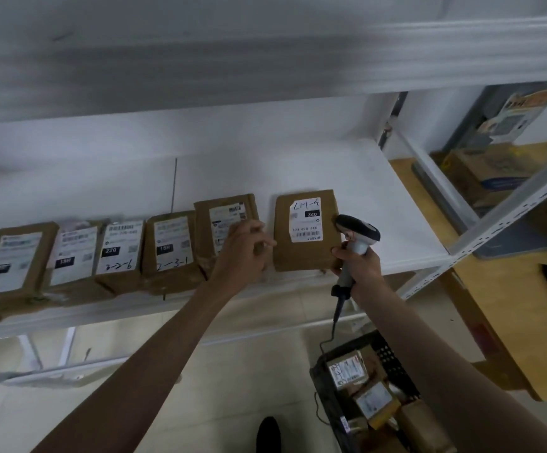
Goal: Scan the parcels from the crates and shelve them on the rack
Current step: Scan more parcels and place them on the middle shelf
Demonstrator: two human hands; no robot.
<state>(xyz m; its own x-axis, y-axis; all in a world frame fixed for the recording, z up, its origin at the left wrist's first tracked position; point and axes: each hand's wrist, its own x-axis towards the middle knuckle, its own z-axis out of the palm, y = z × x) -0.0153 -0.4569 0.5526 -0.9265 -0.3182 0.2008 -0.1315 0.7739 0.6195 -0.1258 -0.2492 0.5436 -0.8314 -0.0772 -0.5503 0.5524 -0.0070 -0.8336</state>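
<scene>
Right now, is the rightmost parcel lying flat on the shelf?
Flat: the rightmost parcel lies label-up on the white shelf.

The parcels [305, 231] are matt brown cardboard with smooth white paper labels. The rack [494, 220] is white-painted perforated metal. The scanner [357, 237] looks like glossy plastic.

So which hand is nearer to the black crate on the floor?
Right. The right hand holds the scanner almost directly above the black crate; the left hand is farther left, over the shelved parcels.
</scene>
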